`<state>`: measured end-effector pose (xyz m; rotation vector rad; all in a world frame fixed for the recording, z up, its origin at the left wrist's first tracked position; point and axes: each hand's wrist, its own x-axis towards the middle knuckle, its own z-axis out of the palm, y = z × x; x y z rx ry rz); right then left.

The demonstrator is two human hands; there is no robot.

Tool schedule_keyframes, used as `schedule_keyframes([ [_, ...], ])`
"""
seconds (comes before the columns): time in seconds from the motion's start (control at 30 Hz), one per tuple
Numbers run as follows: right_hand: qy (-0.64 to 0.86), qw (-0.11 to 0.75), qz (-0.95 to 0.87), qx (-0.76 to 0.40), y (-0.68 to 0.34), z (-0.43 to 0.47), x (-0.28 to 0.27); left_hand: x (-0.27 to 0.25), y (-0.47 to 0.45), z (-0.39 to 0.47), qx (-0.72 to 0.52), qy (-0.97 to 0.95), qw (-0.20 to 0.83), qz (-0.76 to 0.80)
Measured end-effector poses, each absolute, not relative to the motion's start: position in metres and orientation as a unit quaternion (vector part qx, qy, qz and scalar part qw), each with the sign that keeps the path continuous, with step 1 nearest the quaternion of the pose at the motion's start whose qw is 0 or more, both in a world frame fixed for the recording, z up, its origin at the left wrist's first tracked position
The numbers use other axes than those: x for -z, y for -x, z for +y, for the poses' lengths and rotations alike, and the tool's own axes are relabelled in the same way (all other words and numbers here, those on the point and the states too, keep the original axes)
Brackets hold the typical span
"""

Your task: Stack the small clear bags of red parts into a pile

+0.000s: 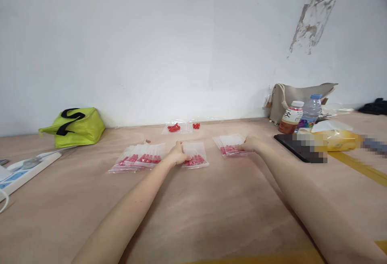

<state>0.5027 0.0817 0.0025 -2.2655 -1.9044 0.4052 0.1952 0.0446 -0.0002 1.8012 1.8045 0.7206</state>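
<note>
My left hand (178, 155) rests at the left edge of a clear plastic zip bag (194, 150) lying flat, with small red pieces along its lower end. Its thumb touches the bag and its fingers are spread apart. To the right, my right hand (249, 144) has its thumb over the right side of a small stack of similar bags (226, 141), its fingers partly hidden. Left of my left hand, several more bags with red pieces (139, 157) lie overlapped in a fan.
Loose red pieces (174, 127) lie on clear plastic near the wall. A yellow-green bag (81, 127) and a power strip (33, 171) are at left. At right stand two bottles (292, 118), a beige bag (276, 102), a black flat device (298, 149) and a yellow packet (338, 140).
</note>
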Motion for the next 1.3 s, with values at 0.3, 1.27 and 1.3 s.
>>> schedule_keyframes([
  [0.3, 0.76, 0.112, -0.624, -0.142, -0.497, 0.08, -0.003, -0.001, -0.185, 0.038, -0.283, -0.692, 0.111, 0.655],
  [1.27, 0.428, 0.384, -0.745, -0.337, -0.402, 0.034, 0.029, 0.022, -0.178, -0.001, -0.264, -0.874, 0.017, 0.408],
  [1.3, 0.425, 0.372, -0.757, -0.328, -0.403, 0.035, 0.029, 0.024, -0.177, 0.001, -0.26, -0.876, 0.024, 0.404],
])
